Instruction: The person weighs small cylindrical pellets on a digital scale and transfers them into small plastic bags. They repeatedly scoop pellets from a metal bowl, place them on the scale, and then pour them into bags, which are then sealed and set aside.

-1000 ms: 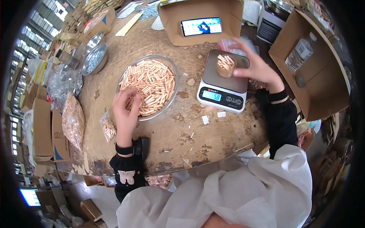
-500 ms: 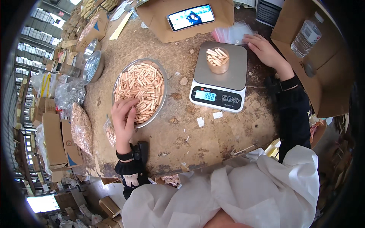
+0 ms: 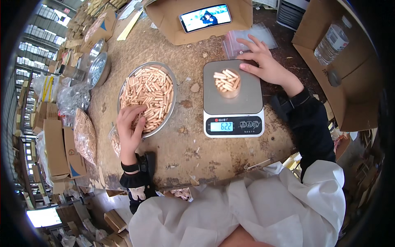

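My left hand [image 3: 129, 127] rests at the near left side of a round metal bowl [image 3: 174, 96] full of short wooden dowels [image 3: 152, 86]. Its fingers curve onto the dowels, with the thumb apart from them. A digital scale [image 3: 214, 105] with a steel plate and lit display stands to the right of the bowl. On its plate is a small clear cup [image 3: 227, 92] filled with dowels. My right hand [image 3: 263, 61] is at the scale's far right corner, fingers spread, the thumb over the plate edge. Clear zip bags [image 3: 263, 35] with pink edges lie just beyond those fingers.
A phone [image 3: 205, 18] leans in a cardboard box [image 3: 164, 33] at the back. Another box [image 3: 317, 70] at the right holds a water bottle [image 3: 332, 41]. Metal bowls [image 3: 98, 70], a bag of dowels [image 3: 84, 136] and cartons [image 3: 56, 144] line the left side.
The scale with its cup has shifted toward me and slightly left, and its display digits differ. My right hand has moved left and nearer, from the bags to the scale's corner. My left hand stays at the bowl.
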{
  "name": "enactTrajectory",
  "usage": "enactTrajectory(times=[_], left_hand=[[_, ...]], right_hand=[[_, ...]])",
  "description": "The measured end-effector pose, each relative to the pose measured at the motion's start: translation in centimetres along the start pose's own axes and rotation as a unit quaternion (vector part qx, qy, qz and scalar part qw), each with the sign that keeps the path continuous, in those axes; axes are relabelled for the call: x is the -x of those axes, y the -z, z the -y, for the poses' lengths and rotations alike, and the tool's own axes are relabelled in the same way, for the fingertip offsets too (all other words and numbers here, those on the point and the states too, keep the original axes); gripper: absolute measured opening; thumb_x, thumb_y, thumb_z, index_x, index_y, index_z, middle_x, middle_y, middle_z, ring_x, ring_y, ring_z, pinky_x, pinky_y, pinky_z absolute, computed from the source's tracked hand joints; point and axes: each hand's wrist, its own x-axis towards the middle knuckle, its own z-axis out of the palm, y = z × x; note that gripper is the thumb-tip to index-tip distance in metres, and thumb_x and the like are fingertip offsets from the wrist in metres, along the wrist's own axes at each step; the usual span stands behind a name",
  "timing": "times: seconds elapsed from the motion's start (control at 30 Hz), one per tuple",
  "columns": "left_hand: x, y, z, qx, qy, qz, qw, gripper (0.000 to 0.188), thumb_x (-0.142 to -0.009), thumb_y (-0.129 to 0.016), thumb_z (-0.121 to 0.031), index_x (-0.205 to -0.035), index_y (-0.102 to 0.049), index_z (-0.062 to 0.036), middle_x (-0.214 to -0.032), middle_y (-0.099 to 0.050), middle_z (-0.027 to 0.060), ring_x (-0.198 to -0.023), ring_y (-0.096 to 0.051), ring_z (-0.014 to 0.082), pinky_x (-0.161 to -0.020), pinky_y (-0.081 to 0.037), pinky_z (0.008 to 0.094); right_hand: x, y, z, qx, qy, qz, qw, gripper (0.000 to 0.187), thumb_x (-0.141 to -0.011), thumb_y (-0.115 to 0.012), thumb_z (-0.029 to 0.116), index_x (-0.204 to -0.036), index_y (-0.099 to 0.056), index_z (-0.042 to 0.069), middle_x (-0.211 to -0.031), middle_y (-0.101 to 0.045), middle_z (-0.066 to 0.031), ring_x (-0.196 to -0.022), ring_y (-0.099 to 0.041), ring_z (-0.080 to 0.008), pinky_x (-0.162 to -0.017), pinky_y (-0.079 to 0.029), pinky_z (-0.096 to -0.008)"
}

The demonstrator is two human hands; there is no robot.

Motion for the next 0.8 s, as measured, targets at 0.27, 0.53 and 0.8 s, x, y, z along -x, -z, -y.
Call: enactTrajectory(times=[0.27, 0.53, 0.8], left_hand=[[-0.4, 0.4, -0.1, -0.030, 0.014, 0.037, 0.999, 0.024, -0.083, -0.066, -0.014, -0.106, -0.069, -0.0061, -0.105, -0.068, 0.0082, -0.102, -0.056, 0.0287, -0.093, -0.040, 0.0384], [-2.5, 0.1, 0.0, -0.114, 0.052, 0.107, 0.986, 0.022, -0.082, -0.071, -0.017, -0.102, -0.071, -0.0075, -0.090, -0.069, 0.0090, -0.087, -0.061, 0.0279, -0.087, -0.043, 0.0381], [-2.3, -1.7, -0.6, -0.159, 0.042, 0.005, 0.986, 0.013, -0.085, -0.067, -0.013, -0.095, -0.070, -0.0049, -0.084, -0.067, 0.0132, -0.085, -0.061, 0.0304, -0.087, -0.041, 0.0390]], right_hand=[[0.3, -0.2, -1.8, -0.032, -0.107, 0.001, 0.994, 0.056, -0.104, -0.026, 0.050, -0.131, -0.059, 0.013, -0.148, -0.043, -0.0114, -0.144, -0.028, -0.0320, -0.116, -0.014, -0.0579], [1.1, 0.4, -4.5, 0.080, -0.201, -0.021, 0.976, 0.067, -0.103, -0.021, 0.055, -0.136, -0.054, 0.006, -0.147, -0.045, -0.0131, -0.143, -0.030, -0.0317, -0.115, -0.013, -0.0601], [0.3, 1.8, -2.2, 0.110, -0.106, -0.138, 0.979, 0.049, -0.104, -0.034, 0.044, -0.124, -0.062, 0.010, -0.133, -0.053, -0.0122, -0.131, -0.043, -0.0312, -0.113, -0.017, -0.0621]])
